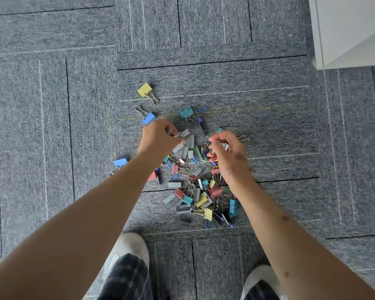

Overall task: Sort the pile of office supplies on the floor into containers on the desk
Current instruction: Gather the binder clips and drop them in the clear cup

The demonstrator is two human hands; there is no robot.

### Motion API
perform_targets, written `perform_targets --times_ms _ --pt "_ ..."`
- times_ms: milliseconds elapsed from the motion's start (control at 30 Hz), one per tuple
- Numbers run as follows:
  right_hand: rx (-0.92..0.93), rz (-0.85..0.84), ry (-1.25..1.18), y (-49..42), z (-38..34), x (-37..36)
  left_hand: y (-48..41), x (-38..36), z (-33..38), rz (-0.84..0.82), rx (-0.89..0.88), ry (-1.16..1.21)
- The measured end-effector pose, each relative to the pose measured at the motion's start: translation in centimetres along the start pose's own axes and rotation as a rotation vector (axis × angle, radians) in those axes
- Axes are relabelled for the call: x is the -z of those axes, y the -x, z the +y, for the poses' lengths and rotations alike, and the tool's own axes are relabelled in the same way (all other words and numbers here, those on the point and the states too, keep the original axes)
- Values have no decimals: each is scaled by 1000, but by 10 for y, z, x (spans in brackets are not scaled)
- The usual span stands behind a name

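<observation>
A pile of office supplies [198, 191] lies on the grey carpet: coloured binder clips, paper clips and several grey staple strips. My left hand [158, 138] reaches down at the pile's upper left, its fingers curled round grey staple strips [174, 133]. My right hand [227, 152] hovers over the pile's upper right and pinches more grey staple strips [220, 146]. A yellow binder clip [145, 90] and two blue binder clips [148, 119] [120, 162] lie apart from the pile to the left. A teal binder clip [185, 113] sits above it.
A white furniture panel [351, 29] stands at the upper right corner. My two shoes [130, 247] [261, 278] are planted just below the pile. Bare carpet [41, 126] spreads to the left and the far side.
</observation>
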State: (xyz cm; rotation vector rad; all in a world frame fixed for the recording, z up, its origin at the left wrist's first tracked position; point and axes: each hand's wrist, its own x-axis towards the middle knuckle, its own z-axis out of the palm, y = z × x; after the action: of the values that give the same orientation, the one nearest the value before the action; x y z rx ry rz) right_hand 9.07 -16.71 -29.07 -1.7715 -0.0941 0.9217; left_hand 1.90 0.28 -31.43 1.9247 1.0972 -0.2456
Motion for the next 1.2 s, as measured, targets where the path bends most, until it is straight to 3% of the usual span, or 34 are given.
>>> perform_targets --times_ms 267,533,767,867,1200 --pt "-87 10 -56 -5 1 -2 11 13 -13 -59 10 70" --pt "-11 -128 232 -7 -22 -17 26 23 -36 -131 73 204" --pt "218 34 770 -33 -1 -36 29 28 -41 -139 120 291" --pt "264 65 888 -37 1 -42 30 28 -43 -140 118 333" --pt "232 76 862 -40 10 -52 36 29 -45 -137 122 457"
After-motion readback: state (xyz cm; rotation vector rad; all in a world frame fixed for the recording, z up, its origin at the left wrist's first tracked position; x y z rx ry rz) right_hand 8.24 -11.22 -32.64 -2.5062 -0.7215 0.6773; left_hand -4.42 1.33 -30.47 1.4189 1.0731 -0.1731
